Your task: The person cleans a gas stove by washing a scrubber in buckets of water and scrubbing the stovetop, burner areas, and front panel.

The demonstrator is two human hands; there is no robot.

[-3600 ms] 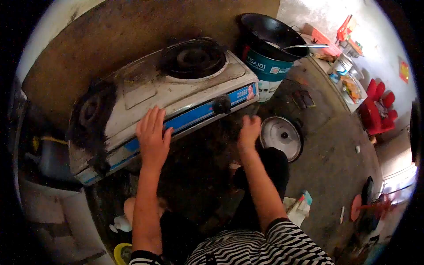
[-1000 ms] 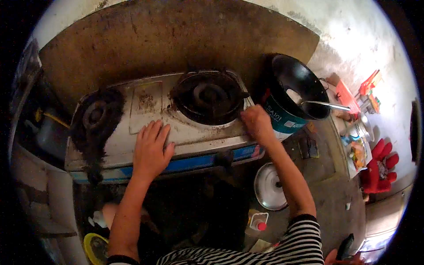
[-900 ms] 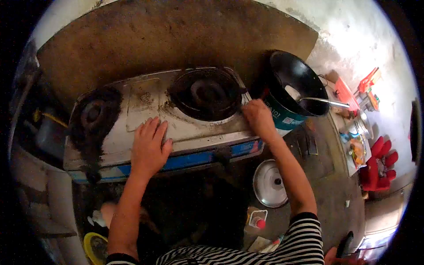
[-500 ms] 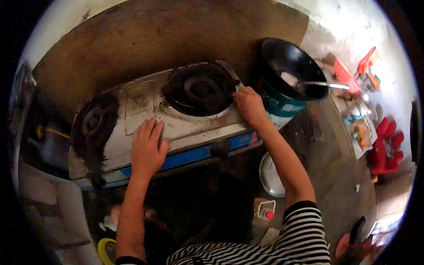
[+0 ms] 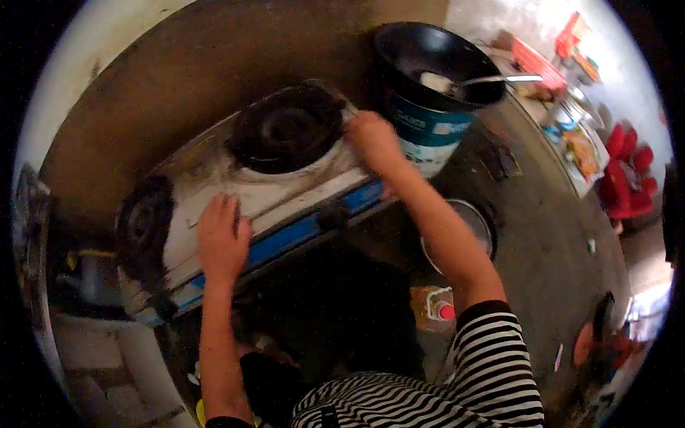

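A two-burner gas stove [image 5: 264,210] with a worn white top and a blue front strip spans the left and middle. My left hand [image 5: 223,239] rests flat on its front part, fingers stretched out, between the two blackened burners. At the stove's right end my right hand [image 5: 372,139] is closed at the corner, beside the larger burner [image 5: 287,132]; what its fingers hold, if anything, is too small to make out. Just right of it, a black wok [image 5: 446,53] with a ladle [image 5: 499,79] sits on a green and white bucket [image 5: 430,128].
A metal lid [image 5: 479,225] lies on the floor, partly behind my right forearm. An oil bottle with a red cap [image 5: 435,308] is near my right sleeve. A low table [image 5: 531,118] with food packets and a red chair [image 5: 628,175] are at the right.
Since the oldest frame, my right hand has gone from the air in front of the stove to its right corner. My left hand stays on the stove top. The view has shifted and tilted.
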